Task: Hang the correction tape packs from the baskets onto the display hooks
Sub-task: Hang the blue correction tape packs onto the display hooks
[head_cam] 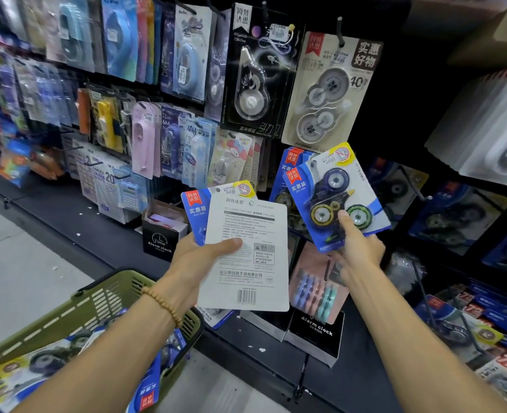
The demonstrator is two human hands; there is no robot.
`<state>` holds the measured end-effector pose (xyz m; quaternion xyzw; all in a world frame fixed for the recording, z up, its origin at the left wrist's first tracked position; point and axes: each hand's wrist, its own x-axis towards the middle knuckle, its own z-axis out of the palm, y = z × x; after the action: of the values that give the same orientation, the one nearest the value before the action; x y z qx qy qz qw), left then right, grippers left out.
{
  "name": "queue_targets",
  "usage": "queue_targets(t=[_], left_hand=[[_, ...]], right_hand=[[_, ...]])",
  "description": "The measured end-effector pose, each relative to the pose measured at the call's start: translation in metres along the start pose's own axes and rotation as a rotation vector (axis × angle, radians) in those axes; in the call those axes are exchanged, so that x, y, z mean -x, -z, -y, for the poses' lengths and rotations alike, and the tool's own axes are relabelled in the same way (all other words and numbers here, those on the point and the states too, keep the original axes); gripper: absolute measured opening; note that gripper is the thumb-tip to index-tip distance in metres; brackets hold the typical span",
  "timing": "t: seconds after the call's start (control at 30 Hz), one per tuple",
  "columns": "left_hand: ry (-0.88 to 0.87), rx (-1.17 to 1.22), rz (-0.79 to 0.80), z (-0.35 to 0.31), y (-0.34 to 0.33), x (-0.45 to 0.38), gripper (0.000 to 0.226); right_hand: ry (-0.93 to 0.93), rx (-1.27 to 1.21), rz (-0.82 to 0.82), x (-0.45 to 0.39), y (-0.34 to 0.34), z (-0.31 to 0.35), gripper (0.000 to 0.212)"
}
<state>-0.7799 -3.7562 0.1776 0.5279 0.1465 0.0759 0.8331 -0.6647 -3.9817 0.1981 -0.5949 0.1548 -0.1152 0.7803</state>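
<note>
My left hand [198,257] grips a fan of correction tape packs [246,251] above the green basket [103,296]; my right hand [358,248] pinches one blue pack [332,192] beside the hung stack [291,165].

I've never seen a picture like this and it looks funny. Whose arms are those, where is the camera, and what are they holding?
There is no machine here, only a person in a stationery shop. The camera sits on their head and looks forward and down, so you see just their two arms.

The left hand, with a bead bracelet on the wrist, holds a few correction tape packs; the front one shows its white printed back. The right hand lifts one blue correction tape pack up to the matching blue packs on a display hook. I cannot tell whether it is on the hook.

Down at the left a green basket holds more such packs. The wall is covered with other hanging packs, and black alarm clock boxes stand on the shelf.
</note>
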Motion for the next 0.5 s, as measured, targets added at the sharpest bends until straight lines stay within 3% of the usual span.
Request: queue_targets(t=[0.1,0.17,0.3,0.43,0.5], left_hand=[[0.012,0.041,0.011,0.0,0.001,-0.002,0.032],[0.025,0.063,0.031,0.001,-0.001,-0.004,0.032],[0.047,0.058,0.088,0.004,-0.01,-0.005,0.032],[0.035,0.083,0.13,0.01,-0.023,-0.002,0.029],[0.039,0.166,0.169,0.012,-0.029,0.002,0.033]], right_hand=[[-0.258,0.146,0.175,-0.002,0.006,-0.016,0.056],[-0.298,0.284,0.217,0.002,0.015,-0.028,0.059],[-0.023,0.319,0.303,0.027,0.022,-0.019,0.035],[0.214,0.459,0.635,0.054,0.012,0.007,0.029],[0.254,0.551,0.673,0.056,0.009,0.005,0.034]])
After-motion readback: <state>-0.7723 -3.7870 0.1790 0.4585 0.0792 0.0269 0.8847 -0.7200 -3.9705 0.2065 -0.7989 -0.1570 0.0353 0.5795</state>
